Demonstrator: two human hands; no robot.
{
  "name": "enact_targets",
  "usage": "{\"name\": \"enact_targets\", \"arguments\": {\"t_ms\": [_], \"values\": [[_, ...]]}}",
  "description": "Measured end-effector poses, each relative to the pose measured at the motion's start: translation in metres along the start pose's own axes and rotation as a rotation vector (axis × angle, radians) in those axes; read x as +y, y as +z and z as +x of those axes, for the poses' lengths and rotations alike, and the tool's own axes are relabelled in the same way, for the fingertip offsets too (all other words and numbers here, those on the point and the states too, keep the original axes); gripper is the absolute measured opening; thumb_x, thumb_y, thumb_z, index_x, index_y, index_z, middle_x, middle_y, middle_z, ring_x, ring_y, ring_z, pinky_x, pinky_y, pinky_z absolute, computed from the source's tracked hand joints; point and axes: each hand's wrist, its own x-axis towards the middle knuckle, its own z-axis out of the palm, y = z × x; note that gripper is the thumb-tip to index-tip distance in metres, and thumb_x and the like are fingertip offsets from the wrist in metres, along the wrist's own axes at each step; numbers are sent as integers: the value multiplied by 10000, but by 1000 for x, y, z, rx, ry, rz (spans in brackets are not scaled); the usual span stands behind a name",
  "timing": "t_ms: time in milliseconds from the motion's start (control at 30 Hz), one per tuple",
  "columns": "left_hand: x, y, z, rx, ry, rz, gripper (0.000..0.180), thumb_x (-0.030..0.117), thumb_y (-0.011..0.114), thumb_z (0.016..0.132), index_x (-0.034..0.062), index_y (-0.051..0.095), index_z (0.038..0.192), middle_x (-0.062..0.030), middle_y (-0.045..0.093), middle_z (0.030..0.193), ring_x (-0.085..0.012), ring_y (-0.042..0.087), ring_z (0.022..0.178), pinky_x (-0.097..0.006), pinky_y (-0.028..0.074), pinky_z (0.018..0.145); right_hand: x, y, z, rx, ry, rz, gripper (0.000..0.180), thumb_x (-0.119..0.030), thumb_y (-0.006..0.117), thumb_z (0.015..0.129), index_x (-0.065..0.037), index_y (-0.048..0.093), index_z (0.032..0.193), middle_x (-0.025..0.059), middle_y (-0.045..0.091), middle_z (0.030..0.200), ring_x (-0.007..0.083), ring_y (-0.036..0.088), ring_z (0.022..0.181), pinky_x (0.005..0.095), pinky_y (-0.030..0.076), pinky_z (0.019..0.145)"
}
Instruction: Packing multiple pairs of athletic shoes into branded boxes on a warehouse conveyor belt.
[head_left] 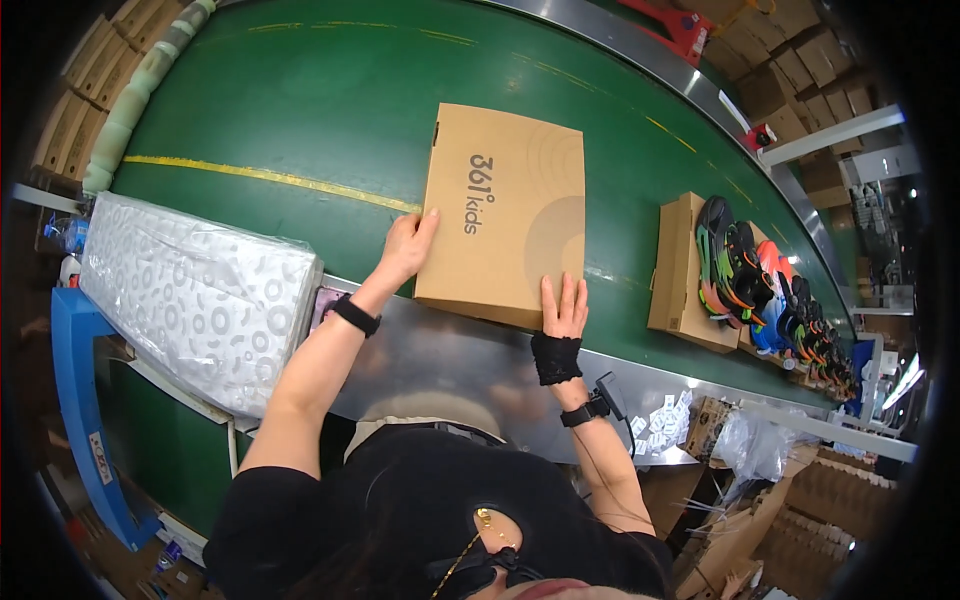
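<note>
A closed brown cardboard shoebox [505, 215] with dark printing and pale curved shapes on its lid lies before me, its near edge at the border of belt and metal ledge. My left hand [408, 243] holds its left edge, thumb by the lid and the other fingers curled and partly hidden. On the near right corner my right hand [566, 305] rests with its fingers stretched out and slightly apart; its thumb is out of sight. Black bands circle both wrists.
A green conveyor belt [300, 110] carries another shoebox [680, 270] at right, beside a row of colourful shoes [735, 265]. Patterned tissue paper [200, 290] in clear plastic is stacked at left, near a blue frame [85, 400]. Small white labels [663, 424] lie on the metal ledge [440, 350].
</note>
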Motion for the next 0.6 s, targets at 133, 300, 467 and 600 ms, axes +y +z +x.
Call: {"name": "enact_targets", "arguments": {"t_ms": [133, 300, 467, 600], "values": [[18, -3, -20, 0, 9, 10, 529, 408, 383, 857, -85, 556, 776, -251, 573, 760, -381, 547, 734, -417, 421, 668, -2, -6, -2, 28, -4, 21, 605, 68, 417, 712, -204, 398, 1252, 138, 255, 1344, 383, 213, 1232, 529, 295, 895], [-18, 12, -20, 17, 86, 176, 464, 427, 416, 846, -15, 554, 873, -179, 575, 804, -321, 538, 760, -395, 413, 670, 5, -4, -21, 62, -38, -56, 597, 70, 425, 683, -169, 427, 1230, 166, 299, 1315, 390, 257, 1214, 484, 314, 898], [6, 0, 5, -478, -314, -678, 578, 472, 505, 780, 68, 409, 1182, -71, 483, 1129, -166, 484, 1012, -266, 394, 820, 9, -42, -1, 39, -25, -29, 572, 63, 434, 669, -169, 466, 1191, 160, 370, 1266, 355, 311, 1194, 436, 323, 903], [25, -4, -10, -481, -352, -892, 523, 435, 490, 787, 40, 448, 1126, -95, 527, 1049, -170, 529, 940, -287, 434, 805, 5, -80, 11, 164, -135, -44, 424, -35, 469, 703, -165, 520, 1103, 147, 452, 1167, 336, 392, 1124, 439, 371, 813]]}}
